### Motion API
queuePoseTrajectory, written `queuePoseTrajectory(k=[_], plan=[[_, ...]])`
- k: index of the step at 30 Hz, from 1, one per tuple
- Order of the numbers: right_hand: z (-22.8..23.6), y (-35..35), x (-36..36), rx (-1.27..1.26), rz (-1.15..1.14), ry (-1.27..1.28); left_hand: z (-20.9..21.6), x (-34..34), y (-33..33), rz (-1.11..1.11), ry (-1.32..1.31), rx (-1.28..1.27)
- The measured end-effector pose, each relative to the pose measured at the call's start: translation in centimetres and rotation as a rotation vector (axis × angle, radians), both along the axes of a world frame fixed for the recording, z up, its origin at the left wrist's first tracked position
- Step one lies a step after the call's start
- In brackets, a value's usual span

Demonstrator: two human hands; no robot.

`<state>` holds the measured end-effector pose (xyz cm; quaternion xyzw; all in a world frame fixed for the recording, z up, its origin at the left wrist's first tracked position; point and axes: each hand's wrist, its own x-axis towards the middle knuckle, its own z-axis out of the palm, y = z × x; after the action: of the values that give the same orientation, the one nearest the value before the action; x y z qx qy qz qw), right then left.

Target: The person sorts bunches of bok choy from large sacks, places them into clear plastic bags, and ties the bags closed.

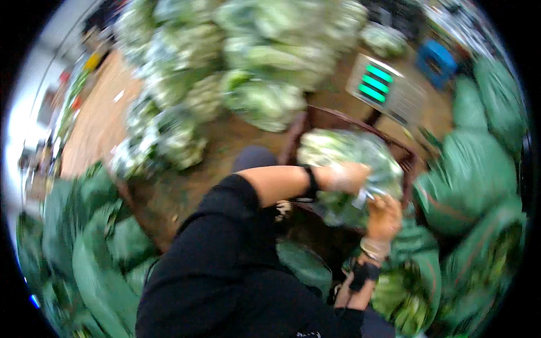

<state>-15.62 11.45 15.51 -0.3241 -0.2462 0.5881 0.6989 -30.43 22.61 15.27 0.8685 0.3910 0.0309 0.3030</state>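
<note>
A clear plastic bag full of green leafy vegetables [344, 155] sits above a dark red crate [324, 119]. My left hand [347, 177], in a thin clear glove, presses on the near side of the bag. My right hand [385, 216] grips the gathered plastic at the bag's lower edge, with bracelets and a black band on that wrist. The frame is blurred, so finger detail is unclear.
A pile of bagged leafy greens [248, 62] covers the brown floor at the back. A scale with a green lit display [378, 84] stands behind the crate. Green mesh sacks [484, 174] crowd the right, more green mesh sacks [90, 242] lie on the left. A blue stool [437, 61] sits far right.
</note>
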Motion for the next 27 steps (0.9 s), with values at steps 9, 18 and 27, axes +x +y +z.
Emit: queuePoseTrajectory(k=[9,18,27], plan=[[-0.3,-3.3,-0.6,-0.421,-0.239,-0.871,-3.6,1.7,2.5,-0.084,0.120,-0.219],[1.3,-11.3,2.6,-0.607,-0.288,-0.814,11.4,-11.9,7.3,0.653,-1.305,-0.315],[13.3,-14.8,2.1,-0.570,0.280,-1.361,25.9,-31.7,-10.9,0.787,-1.300,0.110]])
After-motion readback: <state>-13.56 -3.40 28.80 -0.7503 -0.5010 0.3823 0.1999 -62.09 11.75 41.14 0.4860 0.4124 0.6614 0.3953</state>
